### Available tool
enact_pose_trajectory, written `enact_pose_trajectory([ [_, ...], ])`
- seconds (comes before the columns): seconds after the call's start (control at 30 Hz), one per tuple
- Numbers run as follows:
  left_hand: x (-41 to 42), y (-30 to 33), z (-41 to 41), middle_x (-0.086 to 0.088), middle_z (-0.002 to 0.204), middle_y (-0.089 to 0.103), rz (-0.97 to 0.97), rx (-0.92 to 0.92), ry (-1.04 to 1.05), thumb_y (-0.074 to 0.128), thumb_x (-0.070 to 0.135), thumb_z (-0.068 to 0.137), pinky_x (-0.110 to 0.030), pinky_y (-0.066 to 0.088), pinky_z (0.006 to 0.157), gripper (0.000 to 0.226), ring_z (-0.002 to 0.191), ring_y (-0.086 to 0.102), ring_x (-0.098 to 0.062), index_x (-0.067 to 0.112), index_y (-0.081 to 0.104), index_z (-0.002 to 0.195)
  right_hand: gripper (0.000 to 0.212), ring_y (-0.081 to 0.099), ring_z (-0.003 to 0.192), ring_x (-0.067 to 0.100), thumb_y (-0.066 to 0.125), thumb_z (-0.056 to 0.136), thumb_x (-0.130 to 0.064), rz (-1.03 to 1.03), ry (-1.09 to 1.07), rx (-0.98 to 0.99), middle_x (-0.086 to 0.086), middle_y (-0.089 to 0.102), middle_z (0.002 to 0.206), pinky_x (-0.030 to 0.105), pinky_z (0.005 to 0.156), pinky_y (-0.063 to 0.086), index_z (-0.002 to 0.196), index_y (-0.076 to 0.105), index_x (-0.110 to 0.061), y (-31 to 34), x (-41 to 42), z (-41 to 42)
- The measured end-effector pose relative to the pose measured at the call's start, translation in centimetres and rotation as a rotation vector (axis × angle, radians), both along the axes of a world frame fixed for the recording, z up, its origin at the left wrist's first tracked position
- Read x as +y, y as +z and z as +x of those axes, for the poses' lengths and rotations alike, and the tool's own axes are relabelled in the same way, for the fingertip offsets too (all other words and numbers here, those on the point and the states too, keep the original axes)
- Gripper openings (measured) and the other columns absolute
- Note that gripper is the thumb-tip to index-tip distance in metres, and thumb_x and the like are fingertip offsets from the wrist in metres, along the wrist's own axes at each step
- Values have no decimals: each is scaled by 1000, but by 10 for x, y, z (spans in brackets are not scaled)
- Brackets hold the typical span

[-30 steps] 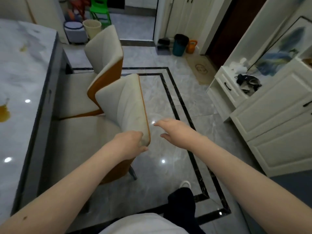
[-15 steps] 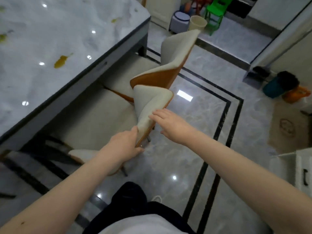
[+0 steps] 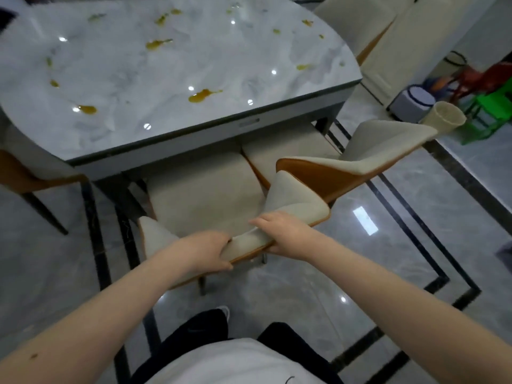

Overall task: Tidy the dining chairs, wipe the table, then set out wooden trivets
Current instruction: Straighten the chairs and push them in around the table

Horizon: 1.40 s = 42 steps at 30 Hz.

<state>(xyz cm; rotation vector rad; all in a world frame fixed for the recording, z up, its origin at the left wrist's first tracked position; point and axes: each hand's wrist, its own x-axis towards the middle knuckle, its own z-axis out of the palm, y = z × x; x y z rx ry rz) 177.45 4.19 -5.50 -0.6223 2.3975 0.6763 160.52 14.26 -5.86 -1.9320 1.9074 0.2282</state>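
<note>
Both hands grip the top edge of the nearest dining chair's backrest.

The left hand (image 3: 205, 252) curls over the cream backrest of the near chair (image 3: 210, 195), thumb underneath on the orange shell; the right hand (image 3: 285, 235) clasps the same edge just beside it, fingers on top. The seat ahead of the hands is tucked partly under the marble worktop (image 3: 171, 70), which carries yellow-orange spills (image 3: 203, 95) well beyond the hands. A second chair (image 3: 357, 153) stands just right of the held one, its back touching or nearly so. Another chair (image 3: 30, 173) sits far left of the hands, and one more (image 3: 357, 20) beyond the worktop's far end.
</note>
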Motion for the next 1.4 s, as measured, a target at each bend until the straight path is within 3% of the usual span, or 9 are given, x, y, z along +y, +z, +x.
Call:
enact_pose_trajectory([
  [0.2, 34, -10, 4, -6, 126, 56, -135, 2, 268, 58, 33, 89, -35, 46, 94, 46, 111, 55, -21, 16, 45, 130, 63, 37, 132, 20, 64, 89, -33, 4, 203, -7, 2, 42, 142, 29, 109, 26, 143, 35, -19, 7, 1, -33],
  [0.3, 59, -23, 6, -3, 127, 53, -315, 82, 386, 58, 29, 88, -32, 42, 97, 44, 115, 51, -20, 17, 42, 128, 57, 41, 129, 21, 63, 88, -33, -4, 258, 28, 3, 45, 138, 32, 107, 30, 139, 40, -19, 7, 7, -52],
  [0.43, 77, -36, 3, 1, 120, 55, -543, 169, 492, 63, 21, 83, -30, 37, 94, 40, 110, 51, -19, 21, 45, 119, 58, 46, 124, 24, 65, 87, -26, 20, 226, 49, 4, 49, 135, 35, 106, 35, 139, 39, -21, -5, 17, -75],
  [0.57, 78, -38, 4, 1, 119, 55, -624, 71, 594, 62, 21, 84, -31, 34, 97, 39, 113, 50, -21, 23, 45, 118, 59, 47, 122, 24, 66, 86, -25, -12, 171, 35, 3, 52, 133, 38, 107, 33, 138, 39, -24, -13, 24, -87],
  [0.67, 73, -39, 8, 0, 118, 56, -650, 26, 617, 62, 21, 84, -32, 35, 99, 40, 112, 51, -21, 24, 44, 120, 53, 47, 123, 27, 64, 87, -27, -13, 152, 60, 5, 53, 132, 42, 109, 29, 134, 41, -22, -19, 24, -89],
  [0.83, 71, -44, 8, 1, 115, 58, -662, 106, 621, 61, 17, 83, -32, 34, 97, 38, 110, 52, -22, 23, 48, 118, 45, 45, 125, 27, 61, 89, -25, -3, 132, 70, 4, 54, 131, 46, 113, 24, 131, 42, -23, -22, 18, -90],
  [1.2, 54, -47, 9, 5, 108, 61, -690, 175, 636, 62, 22, 85, -30, 38, 96, 27, 105, 54, -18, 26, 50, 108, 47, 43, 128, 27, 56, 92, -23, 66, 128, 105, 6, 53, 134, 47, 114, 22, 136, 38, -24, -17, -6, -89],
  [1.4, 48, -50, 1, 3, 103, 61, -670, 150, 622, 63, 21, 83, -30, 38, 87, 25, 98, 54, -19, 24, 49, 103, 48, 42, 129, 24, 56, 92, -19, 63, 108, 122, 3, 52, 134, 46, 115, 21, 136, 38, -27, -17, -10, -94],
])
